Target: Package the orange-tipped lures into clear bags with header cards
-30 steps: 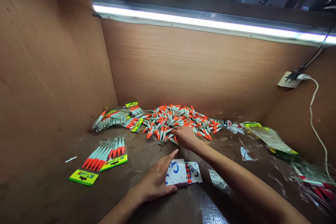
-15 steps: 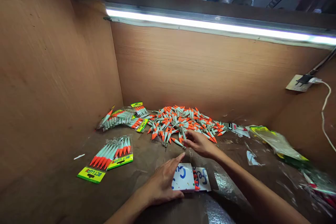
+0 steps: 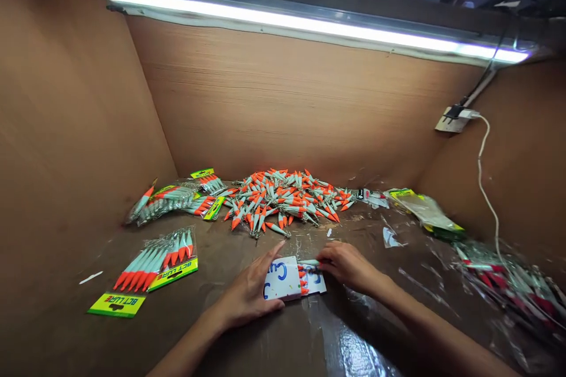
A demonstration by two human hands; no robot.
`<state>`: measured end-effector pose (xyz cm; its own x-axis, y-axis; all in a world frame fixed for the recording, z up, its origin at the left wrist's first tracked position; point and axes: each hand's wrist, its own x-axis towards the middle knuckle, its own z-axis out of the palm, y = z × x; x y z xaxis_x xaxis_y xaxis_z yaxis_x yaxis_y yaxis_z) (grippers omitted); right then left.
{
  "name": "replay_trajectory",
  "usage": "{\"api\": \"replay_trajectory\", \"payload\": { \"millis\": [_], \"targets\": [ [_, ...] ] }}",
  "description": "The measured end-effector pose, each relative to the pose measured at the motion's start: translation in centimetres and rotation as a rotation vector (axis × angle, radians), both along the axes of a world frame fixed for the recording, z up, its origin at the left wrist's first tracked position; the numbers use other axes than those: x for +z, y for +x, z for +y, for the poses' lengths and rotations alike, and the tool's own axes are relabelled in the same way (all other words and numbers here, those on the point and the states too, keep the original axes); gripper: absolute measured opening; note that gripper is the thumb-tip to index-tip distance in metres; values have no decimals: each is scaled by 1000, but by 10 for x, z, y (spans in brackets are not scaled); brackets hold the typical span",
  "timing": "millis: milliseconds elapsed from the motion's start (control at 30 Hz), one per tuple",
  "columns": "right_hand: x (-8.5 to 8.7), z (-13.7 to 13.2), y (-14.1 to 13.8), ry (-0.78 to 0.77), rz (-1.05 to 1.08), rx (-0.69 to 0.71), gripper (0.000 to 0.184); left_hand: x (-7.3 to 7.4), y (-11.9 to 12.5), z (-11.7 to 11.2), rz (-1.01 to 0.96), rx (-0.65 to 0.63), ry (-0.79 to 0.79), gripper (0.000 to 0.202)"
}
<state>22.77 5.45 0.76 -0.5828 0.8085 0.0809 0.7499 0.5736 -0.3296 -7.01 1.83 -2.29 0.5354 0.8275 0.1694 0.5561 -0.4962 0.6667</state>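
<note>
My left hand (image 3: 248, 291) grips a white box-like holder (image 3: 282, 288) with blue handwriting, thumb along the near side and fingers along the far side. From its right end a second written white piece (image 3: 316, 284) sticks out, with the orange tips of several fishing lures (image 3: 303, 280) lying on it. Pinched in my right hand (image 3: 347, 265) is a single fishing lure (image 3: 308, 262), pale body toward the holder's far edge and orange end at the fingertips. Beyond my hands lies a heap of loose orange-and-pale lures (image 3: 274, 200) with metal hooks.
Packed lures with yellow-green header cards (image 3: 145, 271) lie at left, more packs (image 3: 172, 200) behind them. At right are plastic bags (image 3: 427, 212) and a pile of red-and-white lures (image 3: 517, 283). A white cable (image 3: 481, 171) hangs from a socket. Wooden walls enclose the table.
My right hand has come from the heap to the holder's right end with a lure in its fingers. My left hand stays on the holder. The camera view has turned right.
</note>
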Motion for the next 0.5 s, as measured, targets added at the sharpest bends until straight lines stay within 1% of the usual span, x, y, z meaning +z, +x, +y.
{"api": "replay_trajectory", "payload": {
  "millis": [100,200,267,367,433,500],
  "targets": [
    [-9,9,-27,66,13,68,17,-2,2,-1,-3,-4,-13,113],
    [-20,18,-43,88,32,95,15,-7,1,-2,-4,1,-8,113],
    [-27,21,-46,110,34,110,16,-10,0,-1,4,10,-11,113],
    [-34,20,-44,142,27,133,23,-12,-1,2,14,0,-5,112],
    [-37,17,-42,160,15,143,25,-12,-2,4,33,-32,17,103],
    [-37,13,-42,163,3,143,25,-13,-3,4,60,-66,44,88]
  ]
}}
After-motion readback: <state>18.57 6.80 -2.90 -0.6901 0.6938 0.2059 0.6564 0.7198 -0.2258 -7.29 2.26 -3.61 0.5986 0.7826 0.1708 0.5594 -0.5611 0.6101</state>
